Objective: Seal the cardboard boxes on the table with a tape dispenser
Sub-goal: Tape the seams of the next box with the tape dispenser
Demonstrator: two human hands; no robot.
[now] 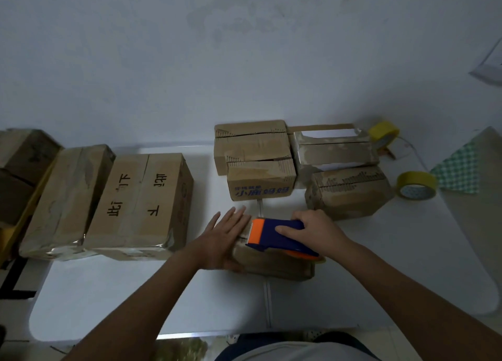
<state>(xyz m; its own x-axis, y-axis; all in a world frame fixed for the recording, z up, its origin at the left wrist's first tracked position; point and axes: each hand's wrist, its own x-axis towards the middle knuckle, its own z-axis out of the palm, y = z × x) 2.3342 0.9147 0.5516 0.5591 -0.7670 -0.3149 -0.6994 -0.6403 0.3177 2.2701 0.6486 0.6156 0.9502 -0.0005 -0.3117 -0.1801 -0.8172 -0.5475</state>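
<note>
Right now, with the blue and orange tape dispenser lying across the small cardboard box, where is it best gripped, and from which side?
Probably by the long blue body behind the orange blade end, coming from above and the right. The blue and orange tape dispenser lies flat along the small cardboard box, blade end pointing left, so its rear is free. The right hand already holds it there; the left hand lies flat on the box.

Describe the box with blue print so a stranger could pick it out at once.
Start at the white table and find the cluster of small boxes at its far right. The box with blue print is the front-left one there, just beyond the left hand. Only it has blue characters on its near side.
</note>
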